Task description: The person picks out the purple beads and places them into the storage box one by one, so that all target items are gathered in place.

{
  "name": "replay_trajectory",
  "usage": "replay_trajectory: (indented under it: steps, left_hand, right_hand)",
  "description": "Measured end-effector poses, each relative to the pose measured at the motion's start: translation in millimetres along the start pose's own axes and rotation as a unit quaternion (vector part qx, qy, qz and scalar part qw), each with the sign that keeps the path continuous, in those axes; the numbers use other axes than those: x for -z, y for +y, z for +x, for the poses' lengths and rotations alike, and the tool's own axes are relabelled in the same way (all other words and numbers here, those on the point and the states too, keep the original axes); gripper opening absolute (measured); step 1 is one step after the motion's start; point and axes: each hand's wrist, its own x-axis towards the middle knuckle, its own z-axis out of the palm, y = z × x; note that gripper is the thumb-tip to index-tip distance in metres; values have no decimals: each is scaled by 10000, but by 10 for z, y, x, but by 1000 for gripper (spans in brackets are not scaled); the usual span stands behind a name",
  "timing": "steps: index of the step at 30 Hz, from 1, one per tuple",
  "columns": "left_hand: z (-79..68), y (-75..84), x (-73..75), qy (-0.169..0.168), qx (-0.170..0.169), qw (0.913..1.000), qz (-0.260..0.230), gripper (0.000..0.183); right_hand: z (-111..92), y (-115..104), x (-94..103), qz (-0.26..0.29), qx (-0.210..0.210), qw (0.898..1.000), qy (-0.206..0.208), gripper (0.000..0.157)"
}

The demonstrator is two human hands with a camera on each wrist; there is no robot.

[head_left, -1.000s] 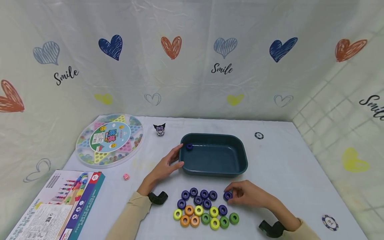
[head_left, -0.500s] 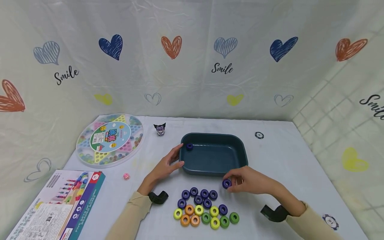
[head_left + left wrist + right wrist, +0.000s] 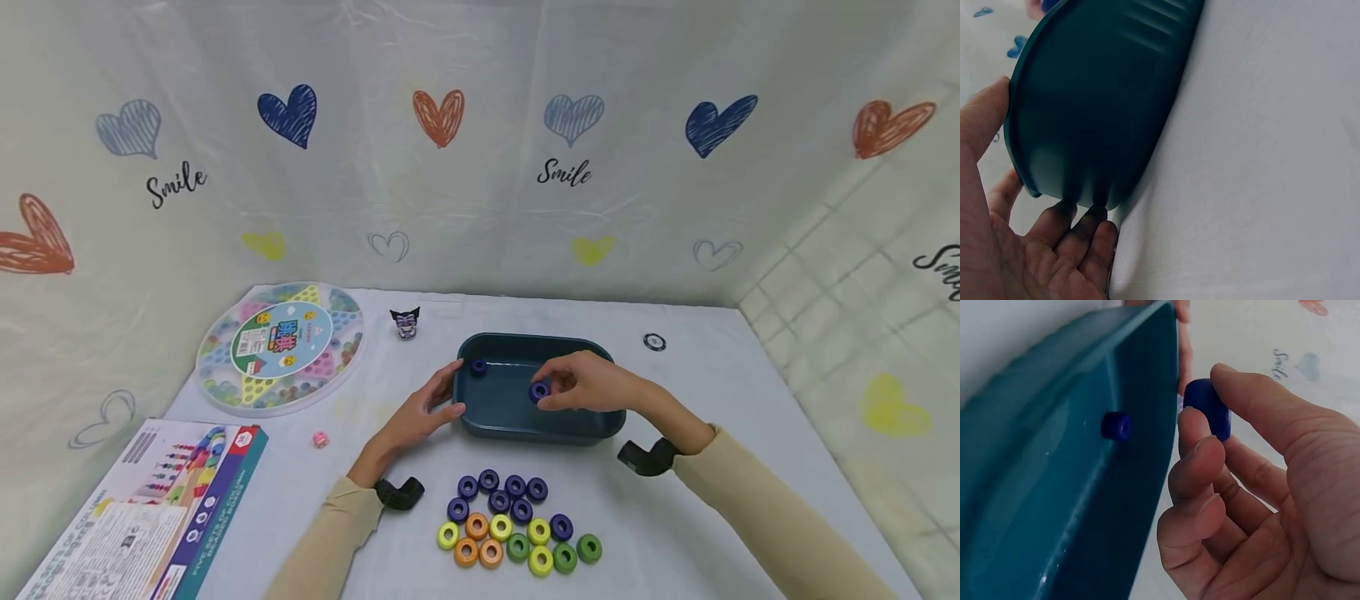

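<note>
Over the tray (image 3: pixel 498 408), the right hand (image 3: pixel 588 383) pinches one dark blue ring (image 3: pixel 539 392). At the tray's left edge, the left hand (image 3: pixel 415 423) touches with relaxed, unclenched fingers.

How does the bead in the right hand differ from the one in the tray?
The held bead is pinched by the right hand; the tray bead lies loose, untouched. In the head view, the held bead shows over the middle of the tray, the tray bead near its far left corner. Both are dark purple-blue rings with a center hole.
</note>
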Motion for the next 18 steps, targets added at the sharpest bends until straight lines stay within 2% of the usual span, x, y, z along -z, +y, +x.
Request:
replay_trajectory:
  steps: [9, 14, 18]
  left_hand:
    - [7, -15, 17, -32, 102, 9999, 51, 66]
    - [15, -21, 28, -111, 104, 9999, 29, 66]
    - [8, -11, 29, -145, 109, 9998, 25, 66]
  right_hand:
    - [489, 53, 45, 82, -107, 9998, -158, 37]
    - [743, 111, -4, -102, -165, 9995, -230, 36]
    - [916, 157, -80, -198, -328, 9981, -484, 37]
